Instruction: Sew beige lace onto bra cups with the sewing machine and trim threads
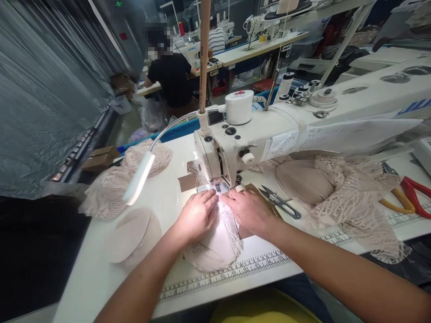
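A beige lace fabric piece [215,246] with a smooth pale panel lies under the needle end of a white sewing machine [215,157]. My left hand [198,213] rests on its left side, fingers together and closed on the cloth, with the tips close to the presser foot [218,186]. From the right, my right hand [251,211] bears on the lace edge, its fingers closed on the fabric and pointing toward the needle. The fingertips of both hands nearly meet there; their undersides are hidden. Right of my right hand lie black thread snips [281,202].
Stacked lace pieces [107,193] and beige oval pads [134,235] lie at left under a lit gooseneck lamp [139,177]. More lace [350,206] and red-handled scissors [415,197] are at right. A ruler strip [235,271] runs along the front edge. A person [171,78] sits beyond.
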